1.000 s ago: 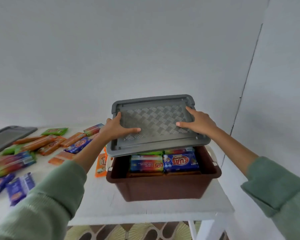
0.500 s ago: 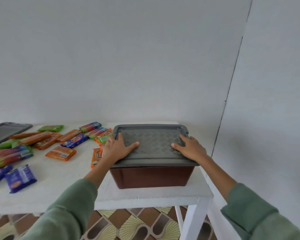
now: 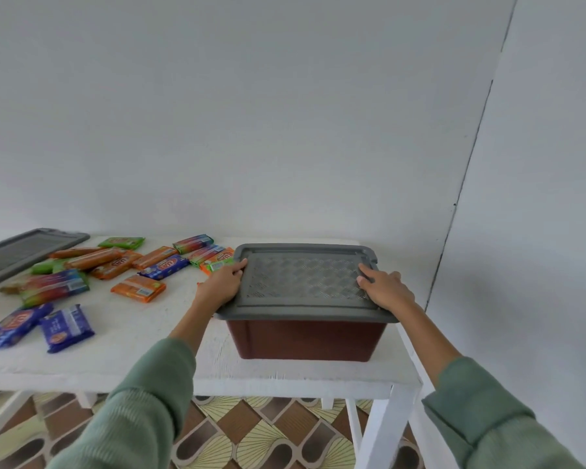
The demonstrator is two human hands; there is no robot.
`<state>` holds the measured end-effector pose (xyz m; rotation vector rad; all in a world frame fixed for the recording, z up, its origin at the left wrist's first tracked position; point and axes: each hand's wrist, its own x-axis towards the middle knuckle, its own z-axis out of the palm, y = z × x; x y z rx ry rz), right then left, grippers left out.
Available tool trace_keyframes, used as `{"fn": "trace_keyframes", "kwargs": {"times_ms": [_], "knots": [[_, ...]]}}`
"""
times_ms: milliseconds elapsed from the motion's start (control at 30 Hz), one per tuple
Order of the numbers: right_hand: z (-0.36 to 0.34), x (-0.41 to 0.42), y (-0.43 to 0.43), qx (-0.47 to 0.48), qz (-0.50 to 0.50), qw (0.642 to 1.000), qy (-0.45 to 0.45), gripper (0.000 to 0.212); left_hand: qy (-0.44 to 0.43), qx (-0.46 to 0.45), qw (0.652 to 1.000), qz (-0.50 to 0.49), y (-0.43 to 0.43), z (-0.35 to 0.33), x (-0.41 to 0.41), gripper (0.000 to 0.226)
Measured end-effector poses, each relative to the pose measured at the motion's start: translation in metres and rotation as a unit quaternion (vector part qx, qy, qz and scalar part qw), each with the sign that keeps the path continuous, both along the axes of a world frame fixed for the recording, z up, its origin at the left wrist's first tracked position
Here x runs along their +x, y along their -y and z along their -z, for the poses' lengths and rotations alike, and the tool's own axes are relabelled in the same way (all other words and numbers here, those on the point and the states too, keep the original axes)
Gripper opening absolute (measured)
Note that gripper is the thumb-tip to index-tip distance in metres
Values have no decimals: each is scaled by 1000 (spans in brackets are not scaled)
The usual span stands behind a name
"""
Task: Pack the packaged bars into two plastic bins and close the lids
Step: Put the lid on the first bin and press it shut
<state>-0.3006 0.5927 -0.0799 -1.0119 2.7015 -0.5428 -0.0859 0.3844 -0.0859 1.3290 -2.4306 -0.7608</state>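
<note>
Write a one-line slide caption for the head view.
Left hand and right hand press a grey lid onto the brown bin; packaged bars lie nearby.

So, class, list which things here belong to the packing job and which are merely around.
Job: brown bin, grey lid on it, loose bars, second lid, left hand and right hand on the grey lid.
Merely around: white table, tiled floor, wall.
</note>
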Motion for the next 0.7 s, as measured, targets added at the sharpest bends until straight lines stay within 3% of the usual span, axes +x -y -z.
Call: {"fn": "trace_keyframes", "kwargs": {"times_ms": [367,467,600,700], "knots": [[-5,1,6,-119,55,985,110,49,23,-7,999,22,0,0,0,51],[-9,12,6,-121,78,988,55,43,42,-8,999,17,1,0,-2,50],[-10,40,9,-73,68,987,-126,35,66,-27,997,6,-3,-1,-3,49],[-8,41,6,-55,39,985,-158,41,71,-49,996,-2,-5,1,-4,49]]}}
